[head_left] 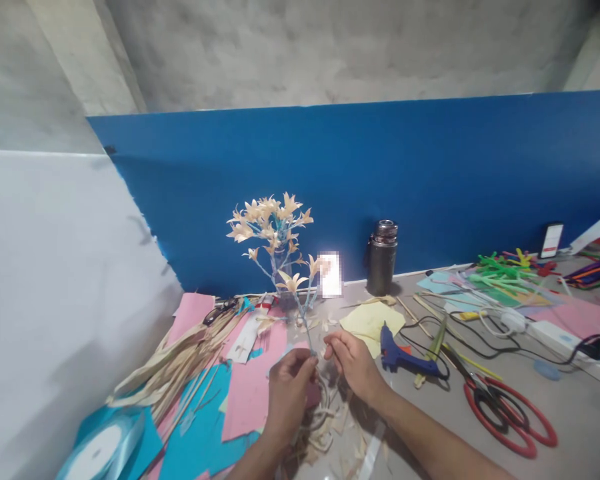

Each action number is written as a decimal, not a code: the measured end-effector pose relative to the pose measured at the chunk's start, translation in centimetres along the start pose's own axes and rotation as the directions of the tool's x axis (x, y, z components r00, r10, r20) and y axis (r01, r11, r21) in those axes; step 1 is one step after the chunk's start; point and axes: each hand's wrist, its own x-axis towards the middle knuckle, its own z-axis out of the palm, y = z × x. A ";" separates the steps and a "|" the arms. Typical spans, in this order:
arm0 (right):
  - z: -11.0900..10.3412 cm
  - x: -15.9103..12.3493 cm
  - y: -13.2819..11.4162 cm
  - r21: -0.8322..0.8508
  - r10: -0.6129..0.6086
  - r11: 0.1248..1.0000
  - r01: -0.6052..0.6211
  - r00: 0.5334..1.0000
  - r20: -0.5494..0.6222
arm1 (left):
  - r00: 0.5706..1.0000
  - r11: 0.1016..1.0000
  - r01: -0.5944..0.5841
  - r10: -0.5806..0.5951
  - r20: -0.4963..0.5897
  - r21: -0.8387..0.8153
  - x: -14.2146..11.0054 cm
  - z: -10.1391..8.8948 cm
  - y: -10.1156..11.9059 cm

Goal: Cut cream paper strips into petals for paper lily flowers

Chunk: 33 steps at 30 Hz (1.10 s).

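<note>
I am pinching the flower stem [307, 329] low with left fingers [307, 367], seemingly for steadiness; beside them, right fingers [339, 345] are hovering curled, contents unclear.

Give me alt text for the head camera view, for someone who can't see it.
A person's left hand pinches a pale flower sprig upright, the right hand close beside it. Behind stands a fuller flower bunch; a blue glue gun and red-handled scissors lie to the right.

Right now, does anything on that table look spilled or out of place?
Somewhat: pale scraps lie strewn in a tangle beside the left hand, looking like spilled litter. The blue glue gun lies on its side. No damage stands out.
</note>
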 end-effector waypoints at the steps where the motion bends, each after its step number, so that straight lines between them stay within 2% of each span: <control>1: 0.0 0.0 0.0 0.011 0.003 1.000 -0.003 1.000 0.003 | 1.000 1.000 -0.001 0.001 0.000 0.004 0.0 0.0 -0.1; 8: -0.2 0.0 -0.7 -0.019 -0.002 1.000 0.003 0.999 0.050 | 1.000 1.000 0.021 -0.021 -0.018 0.010 0.2 -0.2 0.1; 11: -0.4 -0.1 -0.9 0.034 0.006 0.999 -0.007 0.999 0.043 | 1.000 1.000 0.026 -0.026 -0.015 -0.013 0.1 -0.2 0.3; 17: -0.8 -0.4 -1.2 0.125 0.054 0.990 -0.067 0.993 0.102 | 1.000 1.000 0.002 -0.002 -0.007 -0.001 0.1 -0.3 0.2; 24: -0.6 -0.2 -0.7 0.152 0.044 0.987 -0.049 0.998 0.041 | 1.000 1.000 -0.010 0.010 -0.006 0.009 -0.1 -0.4 0.6; 28: 0.0 0.5 -0.3 0.153 0.090 0.985 -0.086 0.996 -0.024 | 0.997 0.998 0.014 -0.009 -0.079 0.066 0.1 -0.6 0.9; 30: 0.2 0.8 -0.4 0.147 0.097 0.985 -0.089 0.994 -0.046 | 0.992 0.989 -0.028 0.046 -0.121 0.146 0.2 -0.8 0.8; 33: 0.3 0.9 -0.9 0.156 0.106 0.983 -0.096 0.993 -0.058 | 0.966 0.957 -0.186 0.219 -0.136 0.221 0.6 -1.1 0.3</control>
